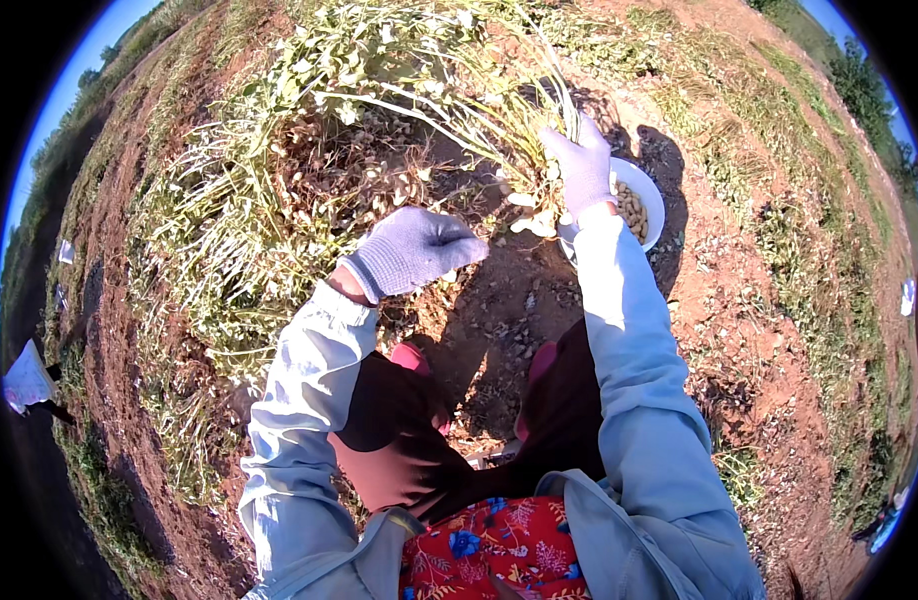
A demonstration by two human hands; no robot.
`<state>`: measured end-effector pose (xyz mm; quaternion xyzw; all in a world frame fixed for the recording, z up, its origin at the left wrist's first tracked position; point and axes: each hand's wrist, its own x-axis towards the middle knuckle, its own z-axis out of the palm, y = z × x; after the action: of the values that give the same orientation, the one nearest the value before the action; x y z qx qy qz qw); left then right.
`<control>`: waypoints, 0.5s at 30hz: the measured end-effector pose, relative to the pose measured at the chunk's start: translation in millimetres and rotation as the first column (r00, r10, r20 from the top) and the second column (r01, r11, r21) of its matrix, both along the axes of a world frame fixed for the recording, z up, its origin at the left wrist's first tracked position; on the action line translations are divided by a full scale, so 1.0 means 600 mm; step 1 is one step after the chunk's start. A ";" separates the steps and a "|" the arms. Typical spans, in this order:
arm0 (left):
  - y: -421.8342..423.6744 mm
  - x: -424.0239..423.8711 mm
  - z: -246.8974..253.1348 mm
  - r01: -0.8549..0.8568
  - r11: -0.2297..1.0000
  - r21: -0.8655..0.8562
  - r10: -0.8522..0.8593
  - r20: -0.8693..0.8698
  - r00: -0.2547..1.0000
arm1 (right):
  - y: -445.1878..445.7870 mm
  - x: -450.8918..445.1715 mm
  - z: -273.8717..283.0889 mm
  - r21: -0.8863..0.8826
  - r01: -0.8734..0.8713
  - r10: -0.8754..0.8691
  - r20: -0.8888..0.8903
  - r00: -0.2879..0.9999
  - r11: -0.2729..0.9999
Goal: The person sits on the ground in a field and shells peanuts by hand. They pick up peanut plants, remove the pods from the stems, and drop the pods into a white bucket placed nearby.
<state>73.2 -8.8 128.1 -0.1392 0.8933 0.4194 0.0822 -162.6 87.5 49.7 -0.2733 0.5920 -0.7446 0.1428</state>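
Note:
In a pale knit glove, my right hand (581, 166) grips the stems of an uprooted peanut plant (530, 154), whose pods hang at its lower end beside my wrist. A white bucket (655, 196), partly behind that hand and forearm, holds picked peanuts (630, 214). My left hand (418, 251), gloved alike, is held over the ground in front of my left knee with its fingers curled together and thumb pointing right; whether something small is pinched in it cannot be told. Just beyond it lies a large heap of peanut plants (226, 217) with pods and roots showing.
Bare reddish soil (519, 300) lies between my pink shoes (410, 358). Rows of pulled plants (819, 285) run along the right side. At the far left edge stands a person (30, 381) in part view; another figure (890, 517) shows at the lower right edge.

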 end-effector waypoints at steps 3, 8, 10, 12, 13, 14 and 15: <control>-0.067 0.005 -0.173 0.010 0.999 0.036 -0.016 0.177 0.984 | 0.012 0.009 0.021 -0.092 -0.067 0.066 -0.008 0.998 0.994; -0.157 0.046 -0.258 -0.532 0.691 -0.490 0.628 0.042 0.777 | 0.047 -0.022 0.044 -0.164 0.051 -0.067 -0.089 0.994 0.985; -0.196 0.094 -0.256 -0.696 0.547 -0.465 0.768 -0.051 0.638 | 0.066 -0.008 0.080 -0.121 -0.037 0.034 -0.027 0.999 0.992; -0.227 0.124 -0.273 -0.833 0.425 -0.354 0.856 -0.142 0.497 | 0.059 0.002 0.083 -0.111 -0.003 -0.003 -0.058 0.998 0.994; -0.215 0.112 -0.251 -0.784 0.491 -0.380 0.817 -0.113 0.566 | 0.053 0.010 0.081 -0.137 0.056 -0.069 -0.086 0.994 0.989; -0.206 0.095 -0.244 -0.727 0.664 -0.173 0.731 -0.054 0.680 | 0.048 -0.004 0.063 -0.104 -0.005 0.003 -0.016 1.000 0.995; -0.193 0.083 -0.230 -0.625 0.779 0.040 0.627 -0.024 0.779 | 0.043 0.005 0.068 -0.113 0.014 -0.019 -0.043 0.999 0.993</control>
<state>123.1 -124.6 -10.0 -0.4189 0.7914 0.4387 -0.0757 -159.6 113.6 90.4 -0.2925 0.5541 -0.7719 0.1078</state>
